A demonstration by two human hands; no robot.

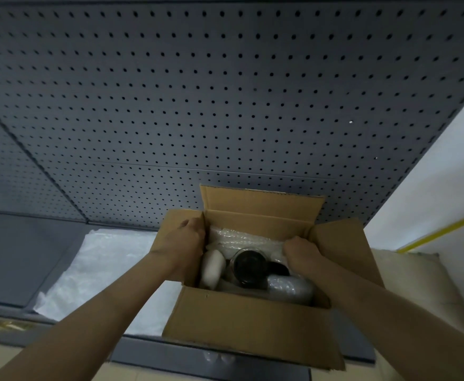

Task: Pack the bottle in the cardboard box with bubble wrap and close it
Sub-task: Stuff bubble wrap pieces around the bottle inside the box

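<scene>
An open cardboard box (253,323) stands on a grey shelf, all its flaps standing up or out. Inside lie a dark glass bottle (248,266) seen end-on, a white rounded object (212,268) to its left and a bubble-wrapped cylinder (290,288) at the front right. A sheet of bubble wrap (242,239) lies across the back of the box's inside. My left hand (182,239) reaches over the left wall, fingers curled on the wrap's left edge. My right hand (301,253) grips the wrap's right edge inside the box.
A large sheet of white bubble wrap (93,273) lies on the shelf left of the box. A grey pegboard wall (198,105) rises behind. A pale bag or cushion (412,276) sits to the right, against a white wall with a yellow stripe.
</scene>
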